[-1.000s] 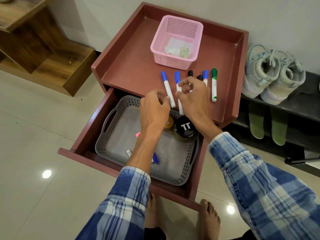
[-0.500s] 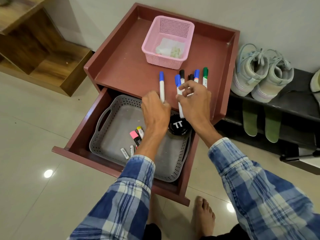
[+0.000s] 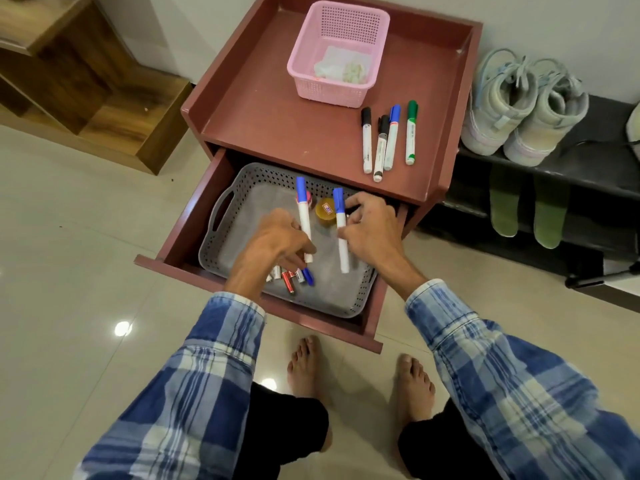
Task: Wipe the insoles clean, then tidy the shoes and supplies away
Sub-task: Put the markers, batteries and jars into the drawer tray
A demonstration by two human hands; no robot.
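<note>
My left hand pinches a blue-capped white marker over the grey perforated tray in the open drawer. My right hand pinches a second blue-capped marker beside it, also above the tray. Several more markers with black, blue and green caps lie on the maroon cabinet top. A pink basket with crumpled wipes stands at the back of that top. A pair of pale sneakers sits on a black rack, with two green insoles leaning below.
In the tray lie a small yellow-lidded jar, a few batteries and a blue pen. A wooden shelf unit stands at the left. My bare feet are on the glossy tiled floor just in front of the drawer.
Each hand has picked a blue-capped marker off the cabinet top and carried it down over the tray in the drawer. The camera view has shifted closer and lower.
</note>
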